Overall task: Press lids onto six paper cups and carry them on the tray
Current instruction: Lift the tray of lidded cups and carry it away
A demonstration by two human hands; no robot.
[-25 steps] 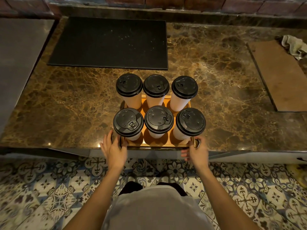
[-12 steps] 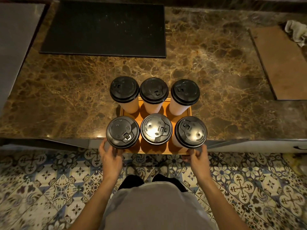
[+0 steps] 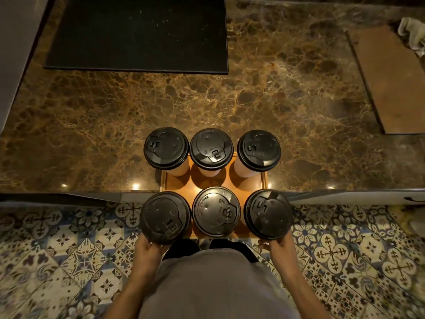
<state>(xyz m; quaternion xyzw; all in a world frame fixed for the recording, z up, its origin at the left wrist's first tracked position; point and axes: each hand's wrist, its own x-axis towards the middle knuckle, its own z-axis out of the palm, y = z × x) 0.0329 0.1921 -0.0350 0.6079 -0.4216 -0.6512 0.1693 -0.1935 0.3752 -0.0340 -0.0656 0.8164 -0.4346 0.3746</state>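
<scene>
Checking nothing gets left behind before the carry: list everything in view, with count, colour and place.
paper cups: six, tan, upright on the tray in two rows of three
lids: six, black, one on each cup
tray: one, orange-brown wood, reaching out past the counter's near edge
counter: one, brown marble, across the upper view
mat: one, black, far left on the counter
board: one, brown, right side of the counter
cloth: one, pale, far right corner
floor tiles: many, patterned blue and cream, below the counter
shirt: one, grey, bottom centre
left hand: holds the tray's near left corner
right hand: holds the tray's near right corner
</scene>
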